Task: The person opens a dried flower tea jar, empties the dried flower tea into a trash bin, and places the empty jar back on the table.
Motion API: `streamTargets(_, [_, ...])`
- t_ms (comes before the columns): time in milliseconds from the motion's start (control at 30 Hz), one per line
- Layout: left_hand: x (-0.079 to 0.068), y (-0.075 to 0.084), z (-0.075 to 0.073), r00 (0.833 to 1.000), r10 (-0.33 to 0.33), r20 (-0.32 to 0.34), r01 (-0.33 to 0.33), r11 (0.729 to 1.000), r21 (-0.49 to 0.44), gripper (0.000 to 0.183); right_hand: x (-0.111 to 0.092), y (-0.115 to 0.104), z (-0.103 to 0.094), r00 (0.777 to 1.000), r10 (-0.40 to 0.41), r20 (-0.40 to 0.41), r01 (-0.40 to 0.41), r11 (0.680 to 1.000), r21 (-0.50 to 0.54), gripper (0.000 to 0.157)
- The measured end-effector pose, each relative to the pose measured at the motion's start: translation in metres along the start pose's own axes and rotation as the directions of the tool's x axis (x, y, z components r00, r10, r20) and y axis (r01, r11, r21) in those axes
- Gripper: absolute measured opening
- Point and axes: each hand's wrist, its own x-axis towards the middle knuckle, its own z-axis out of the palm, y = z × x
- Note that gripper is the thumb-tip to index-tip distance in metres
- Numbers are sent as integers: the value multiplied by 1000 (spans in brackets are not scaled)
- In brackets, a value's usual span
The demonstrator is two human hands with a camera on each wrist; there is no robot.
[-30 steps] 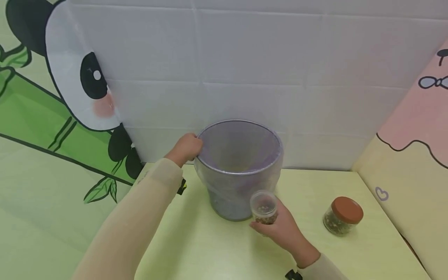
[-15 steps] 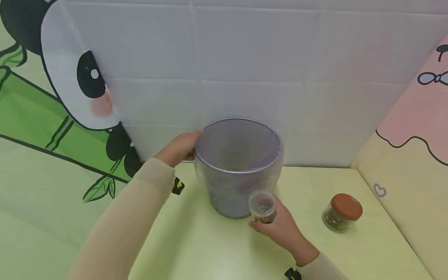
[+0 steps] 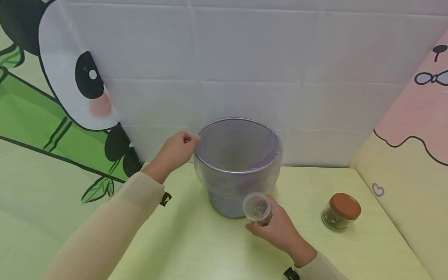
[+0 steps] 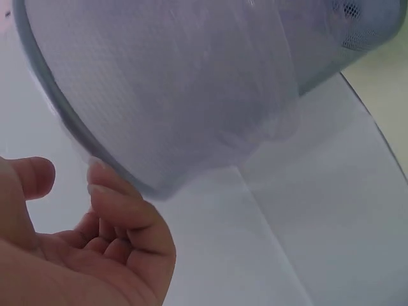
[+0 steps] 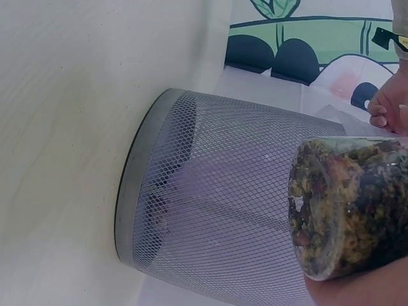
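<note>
A grey mesh wastebasket [image 3: 225,200] stands upright on the table, with a thin translucent purple bag [image 3: 241,181] lining it and folded down over the rim. My left hand [image 3: 174,152] is at the basket's left rim, fingers loosely curled. In the left wrist view its fingertips [image 4: 97,173] lie right at the bag-covered rim, thumb apart, nothing gripped. My right hand [image 3: 280,229] grips a small clear jar [image 3: 256,208] in front of the basket, its round top tipped toward me. The right wrist view shows brown, green and reddish dried bits in this jar [image 5: 350,210].
To the right, a second clear jar [image 3: 334,218] with a reddish-brown lid [image 3: 345,206] stands on the pale yellow table [image 3: 196,249]. A white sheet [image 3: 245,50] hangs close behind the basket, and printed panels flank both sides.
My left hand has let go of the basket's rim, turned and drawn slightly left. The right hand with the jar has shifted a little left and tilted it. The basket stays in place.
</note>
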Motion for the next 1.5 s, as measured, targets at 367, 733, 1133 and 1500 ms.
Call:
streamTargets(367, [-69, 5, 38, 887, 458, -60, -425, 861, 281, 31, -3, -8, 0, 999, -27, 21, 27, 1000, -14, 72])
streamTargets(733, [-114, -10, 79, 720, 694, -27, -643, 681, 349, 36, -4, -21, 0, 993, -105, 50, 109, 991, -78, 74])
streamTargets(1133, [-135, -2, 112, 663, 737, -130, -692, 670, 270, 54, -8, -44, 5, 997, -63, 53, 75, 962, -264, 59])
streamTargets(1500, [-141, -5, 131, 653, 737, -173, -693, 674, 257, 54, -10, -57, 11, 987, -109, 120, 145, 924, -355, 48])
